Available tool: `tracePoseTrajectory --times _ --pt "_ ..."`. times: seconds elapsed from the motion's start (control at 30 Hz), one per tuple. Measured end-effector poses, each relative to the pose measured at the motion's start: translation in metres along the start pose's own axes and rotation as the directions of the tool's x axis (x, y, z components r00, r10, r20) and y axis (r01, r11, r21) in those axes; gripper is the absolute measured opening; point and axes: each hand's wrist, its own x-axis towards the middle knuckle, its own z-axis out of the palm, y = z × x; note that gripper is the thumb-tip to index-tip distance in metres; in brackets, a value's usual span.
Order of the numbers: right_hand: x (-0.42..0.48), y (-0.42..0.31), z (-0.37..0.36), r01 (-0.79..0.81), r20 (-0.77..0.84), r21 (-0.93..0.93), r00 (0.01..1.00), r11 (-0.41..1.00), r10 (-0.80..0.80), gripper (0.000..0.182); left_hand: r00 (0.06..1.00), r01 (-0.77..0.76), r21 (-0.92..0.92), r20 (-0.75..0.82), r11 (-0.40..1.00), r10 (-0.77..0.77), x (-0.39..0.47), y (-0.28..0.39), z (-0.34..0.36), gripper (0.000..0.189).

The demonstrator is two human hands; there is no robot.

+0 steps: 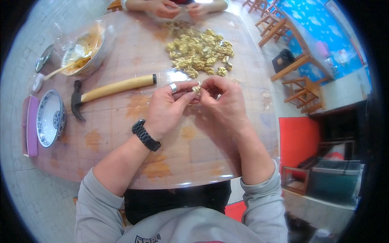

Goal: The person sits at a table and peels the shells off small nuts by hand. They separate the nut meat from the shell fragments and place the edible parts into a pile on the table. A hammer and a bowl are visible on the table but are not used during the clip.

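A pale piece of walnut kernel [196, 89] is pinched between the fingertips of both my hands, above the table. My left hand [170, 103], with a ring on one finger and a black watch at the wrist, grips it from the left. From the right, my right hand [226, 97] has thumb and forefinger on the same piece. Just beyond my fingers a heap of walnut kernels [197, 51] is spread on the table. To the left lies a claw hammer [118, 87] with a wooden handle, its head pointing left.
A patterned cloth under a clear cover lies on the table [188, 164]. At left stand a blue-and-white bowl [50, 118], a purple box [32, 127] and a large bowl [86, 65] lined with plastic. Across the table are another person's hands [167, 9]. Wooden stools [304, 92] stand at right.
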Motion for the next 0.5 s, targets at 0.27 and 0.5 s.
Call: tracePoseTrajectory --times 0.27,0.5 --pt "0.003 -0.007 -0.004 -0.038 -0.009 0.028 0.999 0.999 0.038 0.011 0.998 0.054 -0.059 0.016 0.997 -0.053 0.003 -0.001 -0.005 0.027" --pt "0.000 -0.009 -0.005 -0.004 0.019 0.038 1.000 0.999 0.004 0.012 0.995 0.096 -0.049 -0.012 0.994 -0.097 0.000 0.007 -0.001 0.025"
